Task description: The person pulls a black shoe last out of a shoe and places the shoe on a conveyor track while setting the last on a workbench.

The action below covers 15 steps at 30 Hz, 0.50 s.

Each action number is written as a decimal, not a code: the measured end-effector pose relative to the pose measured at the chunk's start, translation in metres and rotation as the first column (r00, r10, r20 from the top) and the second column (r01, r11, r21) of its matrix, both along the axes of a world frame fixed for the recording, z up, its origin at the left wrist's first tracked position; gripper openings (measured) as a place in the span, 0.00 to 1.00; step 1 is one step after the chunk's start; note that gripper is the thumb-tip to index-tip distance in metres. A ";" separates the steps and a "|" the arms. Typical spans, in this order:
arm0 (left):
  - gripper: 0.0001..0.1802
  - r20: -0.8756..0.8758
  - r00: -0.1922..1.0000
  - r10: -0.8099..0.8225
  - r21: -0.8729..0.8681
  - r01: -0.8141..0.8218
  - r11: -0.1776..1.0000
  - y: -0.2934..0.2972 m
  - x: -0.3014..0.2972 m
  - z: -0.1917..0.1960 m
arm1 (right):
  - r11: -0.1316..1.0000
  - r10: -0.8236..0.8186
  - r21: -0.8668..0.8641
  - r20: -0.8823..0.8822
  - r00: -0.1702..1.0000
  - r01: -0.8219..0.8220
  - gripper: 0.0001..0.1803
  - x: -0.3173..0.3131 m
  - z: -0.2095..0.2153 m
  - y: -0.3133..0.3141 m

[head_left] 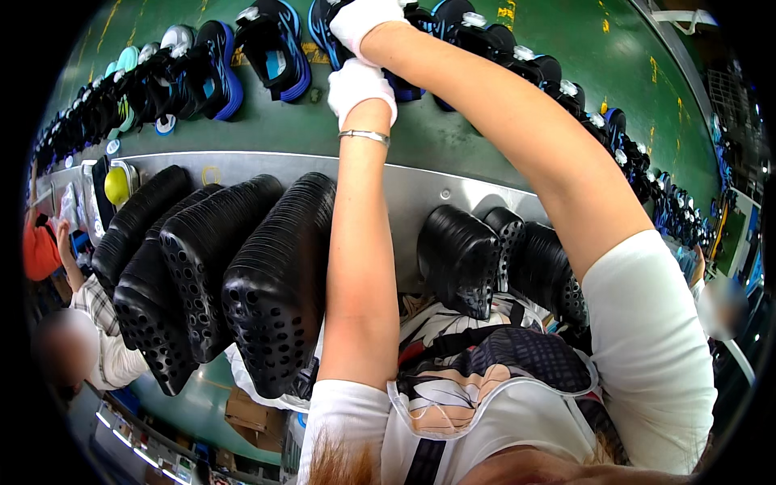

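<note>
Both my arms stretch forward over a green surface lined with dark shoes. My left hand (361, 90), in a white glove with a metal bracelet at the wrist, is closed beside a black-and-blue shoe (322, 31). Just beyond it, my right hand (365, 23), also white-gloved, is closed at the top edge of the picture, partly cut off. Whatever lies in the fingers of either hand is hidden. Another dark shoe with a blue sole (406, 87) shows at the right of my left hand. A black-and-blue shoe (275, 52) stands to the left.
Tall stacks of nested black moulded pieces with round holes (271, 283) lean against the metal edge (420, 174) on my left; smaller stacks (457, 250) sit on the right. Shoe rows run off both ways. A yellow round object (117, 186) is at far left. People are on both sides.
</note>
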<state>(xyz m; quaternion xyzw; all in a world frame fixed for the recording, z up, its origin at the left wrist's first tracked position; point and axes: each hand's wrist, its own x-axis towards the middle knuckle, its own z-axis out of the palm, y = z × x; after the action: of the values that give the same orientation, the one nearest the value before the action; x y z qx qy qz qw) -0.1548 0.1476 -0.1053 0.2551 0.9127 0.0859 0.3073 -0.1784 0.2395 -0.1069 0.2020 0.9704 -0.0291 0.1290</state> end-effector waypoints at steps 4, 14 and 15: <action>0.13 -0.110 0.989 -0.102 0.048 0.107 0.993 -0.009 0.001 -0.004 | 0.993 0.104 -0.055 0.012 0.995 -0.103 0.13 0.016 0.028 -0.003; 0.14 -0.319 0.933 -0.168 0.559 0.328 0.761 -0.026 0.050 -0.012 | 0.898 -0.217 -0.417 -0.141 0.966 0.141 0.18 0.235 0.122 0.000; 0.13 -0.254 0.944 -0.212 0.513 0.317 0.798 -0.023 0.039 -0.014 | 0.875 -0.274 -0.445 -0.132 0.953 0.191 0.17 0.260 0.130 -0.004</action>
<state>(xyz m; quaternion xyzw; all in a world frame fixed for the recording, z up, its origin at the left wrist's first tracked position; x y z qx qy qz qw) -0.1156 0.1250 -0.1196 0.4641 0.8294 0.2750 0.1452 0.0816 0.2355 0.0235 0.2806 0.9167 -0.2753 0.0722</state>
